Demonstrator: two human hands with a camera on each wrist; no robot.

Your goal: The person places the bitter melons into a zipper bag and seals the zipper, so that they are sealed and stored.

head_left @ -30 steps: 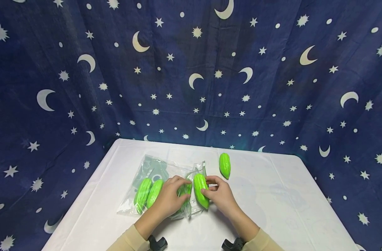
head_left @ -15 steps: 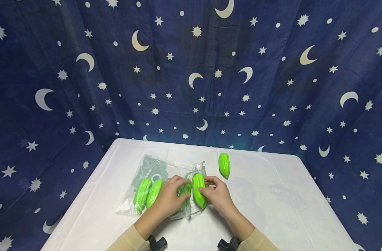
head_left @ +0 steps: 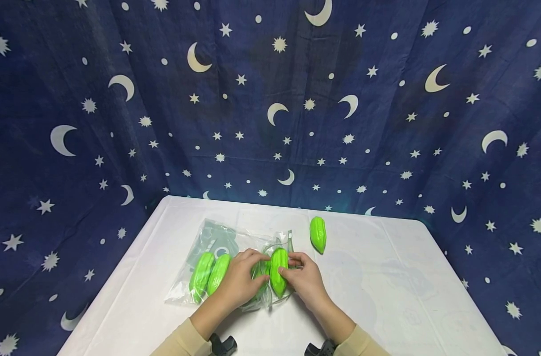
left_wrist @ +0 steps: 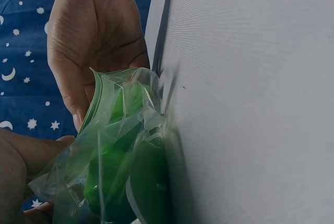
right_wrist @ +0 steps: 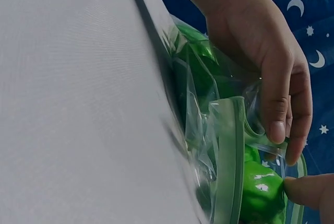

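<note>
We saw the right hand [head_left: 307,277] gripping a ridged green fruit [head_left: 278,271], its fingers curved along the far side and its thumb laid over the near part. We saw the left hand [head_left: 242,277] with thumb and forefinger bent in a wide curve, pinching the film of a clear bag [head_left: 214,239] near its mouth. The held fruit was at that mouth; from the right wrist we saw green between two pale green zip strips [right_wrist: 229,156], though how far in it reached we couldn't tell.

Within the left hand's curve, we made out a partly hidden fruit [head_left: 261,268] in the bag. Farther left, a leftmost fruit [head_left: 201,277] and its neighbour [head_left: 218,274] lay side by side under the film. Beyond the right hand, a loose fruit [head_left: 317,235] lay on the white tabletop [head_left: 386,277], apart from the bag. Behind it all, we faced a starry dark blue curtain [head_left: 252,113].
</note>
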